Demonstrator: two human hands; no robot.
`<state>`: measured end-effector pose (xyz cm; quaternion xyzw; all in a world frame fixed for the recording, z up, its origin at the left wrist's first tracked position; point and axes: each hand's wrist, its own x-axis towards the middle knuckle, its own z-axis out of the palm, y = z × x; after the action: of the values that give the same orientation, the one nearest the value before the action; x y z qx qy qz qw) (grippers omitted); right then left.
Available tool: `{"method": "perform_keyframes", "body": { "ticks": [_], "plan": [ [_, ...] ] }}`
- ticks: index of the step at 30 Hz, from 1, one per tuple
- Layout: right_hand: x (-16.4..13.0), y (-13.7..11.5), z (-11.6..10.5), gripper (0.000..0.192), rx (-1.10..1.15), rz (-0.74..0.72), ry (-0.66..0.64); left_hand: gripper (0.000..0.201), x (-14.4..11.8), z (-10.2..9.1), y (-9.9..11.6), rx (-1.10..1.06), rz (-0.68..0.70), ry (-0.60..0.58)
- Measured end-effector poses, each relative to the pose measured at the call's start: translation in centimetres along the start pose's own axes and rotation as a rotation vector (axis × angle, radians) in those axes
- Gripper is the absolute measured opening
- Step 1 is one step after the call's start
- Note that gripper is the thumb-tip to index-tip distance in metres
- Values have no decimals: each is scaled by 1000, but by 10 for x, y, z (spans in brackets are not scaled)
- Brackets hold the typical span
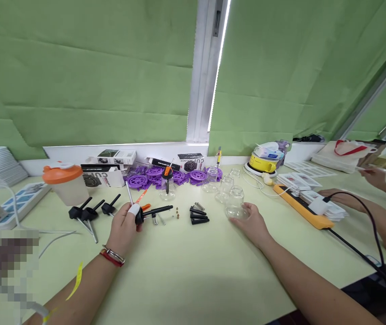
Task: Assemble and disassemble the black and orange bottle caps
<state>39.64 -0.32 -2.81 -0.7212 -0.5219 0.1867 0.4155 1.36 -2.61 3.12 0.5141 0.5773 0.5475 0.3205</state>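
Observation:
My left hand (124,227) grips a black tool (152,211) with a long thin nozzle, held just above the pale green table (193,266); the thumb wears a white wrap. A thin metal rod sticks up from the same hand. My right hand (251,222) is closed around the base of a small clear glass jar (235,202) standing on the table. Between the hands lie several black nozzle tips (199,217), small springs and brass bits (177,212).
More clear jars (226,185) stand behind, one with a black and orange top (167,183). Purple plastic wheels (154,175), boxes and an orange-lidded cup (65,182) line the back. A yellow power strip (301,205) and another person's hands (375,177) are at right.

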Motion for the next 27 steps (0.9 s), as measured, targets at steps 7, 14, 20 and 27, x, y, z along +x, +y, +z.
{"method": "perform_keyframes", "body": {
  "ticks": [7,14,20,27],
  "plan": [
    [-1,-5,-1,89,-35,-25,-47,19,-3,1,0,-63,40,-14],
    [-14,-20,-9,115,-58,-126,109,19,-4,1,3,-39,53,-22],
    [-54,-69,4,77,-169,-890,69,21,-12,4,12,-43,67,-84],
    [-81,-131,64,42,-164,-1215,-365,27,-24,13,29,-207,-142,-228]
  ]
}}
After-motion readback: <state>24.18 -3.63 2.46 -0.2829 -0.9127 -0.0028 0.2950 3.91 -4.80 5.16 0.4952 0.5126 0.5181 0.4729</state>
